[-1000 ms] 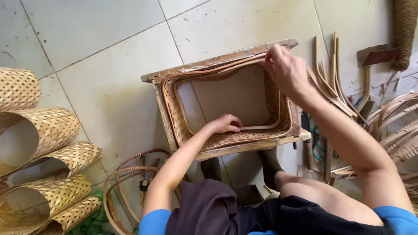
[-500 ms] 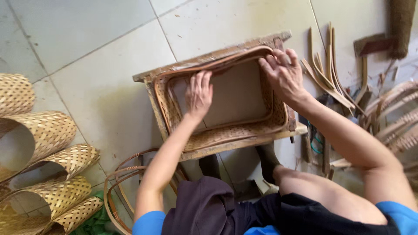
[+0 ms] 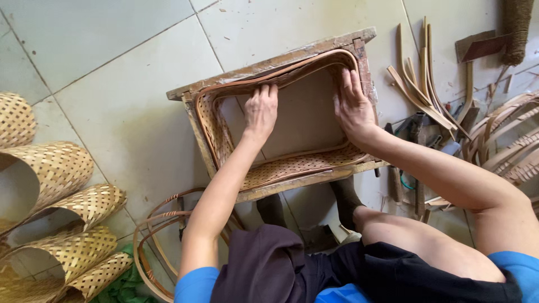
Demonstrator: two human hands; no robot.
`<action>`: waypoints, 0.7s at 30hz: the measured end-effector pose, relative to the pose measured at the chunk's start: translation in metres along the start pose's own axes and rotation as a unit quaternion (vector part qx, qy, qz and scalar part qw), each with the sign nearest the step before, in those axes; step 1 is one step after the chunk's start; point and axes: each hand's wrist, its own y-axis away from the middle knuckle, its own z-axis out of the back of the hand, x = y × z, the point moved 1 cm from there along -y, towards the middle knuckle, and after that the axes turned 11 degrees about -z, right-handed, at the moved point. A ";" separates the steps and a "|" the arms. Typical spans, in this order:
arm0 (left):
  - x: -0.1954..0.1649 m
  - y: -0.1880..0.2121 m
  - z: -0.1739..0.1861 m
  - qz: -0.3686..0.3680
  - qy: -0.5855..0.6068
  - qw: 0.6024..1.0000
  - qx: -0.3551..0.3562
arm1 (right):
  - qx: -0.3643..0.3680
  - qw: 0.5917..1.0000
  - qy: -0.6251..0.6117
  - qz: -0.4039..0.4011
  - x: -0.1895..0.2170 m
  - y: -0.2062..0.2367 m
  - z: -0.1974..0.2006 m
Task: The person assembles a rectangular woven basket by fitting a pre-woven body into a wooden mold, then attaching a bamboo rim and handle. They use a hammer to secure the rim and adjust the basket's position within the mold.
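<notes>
A: Open room? The tiled floor (image 3: 112, 67) in the upper left and upper centre of the frame is bare; a hand could pass there.

B: Left edge blocked by curled woven mats (image 3: 50, 174). Lower left: bent cane hoops (image 3: 154, 235) lie by the stool legs.

A: Centre: wooden frame (image 3: 269, 64) with woven basket (image 3: 292, 165) inside; left hand (image 3: 260, 109) and right hand (image 3: 352, 106) occupy its far rim.

B: Right side crowded: cane strips (image 3: 418, 84) and tools (image 3: 415, 134), touching and overlapping.

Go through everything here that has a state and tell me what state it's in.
woven basket: unfinished, seated inside the wooden frame
wooden frame: on the tiled floor
left hand: flat inside the basket
right hand: pressing the far corner
woven sheets: curled, loose
cane strips: loose
</notes>
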 end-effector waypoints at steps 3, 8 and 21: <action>0.001 -0.006 0.005 0.009 0.050 0.997 0.055 | 0.049 0.997 0.042 0.048 0.012 -0.014 -0.005; 0.000 -0.005 0.012 -0.036 0.068 0.995 0.066 | 0.120 0.980 0.072 0.142 0.026 -0.039 -0.011; 0.015 -0.020 0.018 -0.036 -0.051 0.997 -0.048 | 0.161 0.862 -0.396 0.273 0.121 -0.034 -0.048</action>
